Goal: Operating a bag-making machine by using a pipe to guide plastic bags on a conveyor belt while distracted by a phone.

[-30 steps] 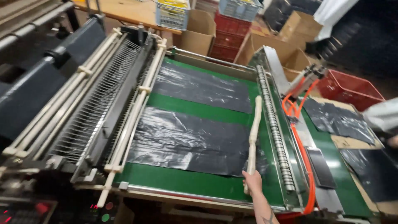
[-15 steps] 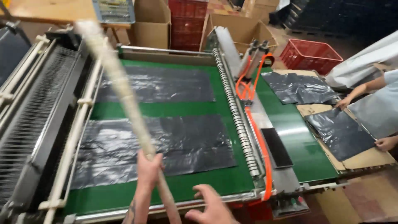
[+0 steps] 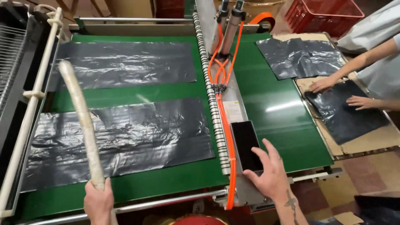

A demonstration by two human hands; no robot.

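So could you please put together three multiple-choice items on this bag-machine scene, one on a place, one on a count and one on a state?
1. Where does the right hand rest?
A. on the red crate
B. at the black panel beside the orange hoses
C. on the far black sheet

2. How many black plastic sheets lie on the green belt left of the striped roller?
A. two
B. four
C. none

3. How does the left hand stand?
A. open and flat on the belt
B. closed around the pale stick
C. pinching a sheet corner

Answers: 1 B, its fingers lie on the near end of the black panel next to the orange hoses. 2 A, one far sheet and one near sheet. 3 B, the fist wraps the lower end of the pale stick.
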